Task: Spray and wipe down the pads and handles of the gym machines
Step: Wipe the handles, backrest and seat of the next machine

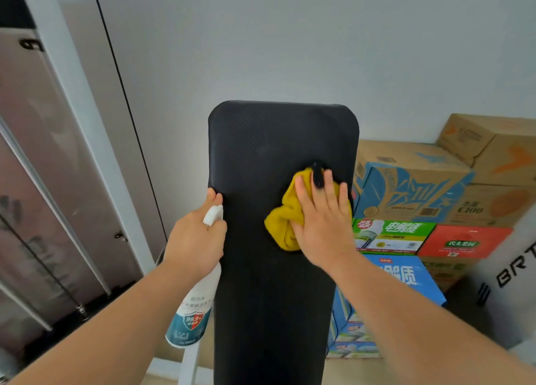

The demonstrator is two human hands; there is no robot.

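A long black bench pad (261, 141) stands tilted up in the middle of the view, its rounded top near the wall. My right hand (322, 219) presses a crumpled yellow cloth (282, 219) flat against the pad's right side, fingers spread over it. My left hand (197, 239) grips a white spray bottle (193, 312) by its neck, with the fingertips also hooked on the pad's left edge. The bottle hangs down beside the pad, showing a blue label with a red shield.
Stacked cardboard boxes (412, 181) and coloured drink cartons (394, 236) fill the right side behind the pad. A white machine panel (510, 283) stands at far right. Glossy cabinet doors (43, 167) with a white frame run along the left. A pale wall rises behind.
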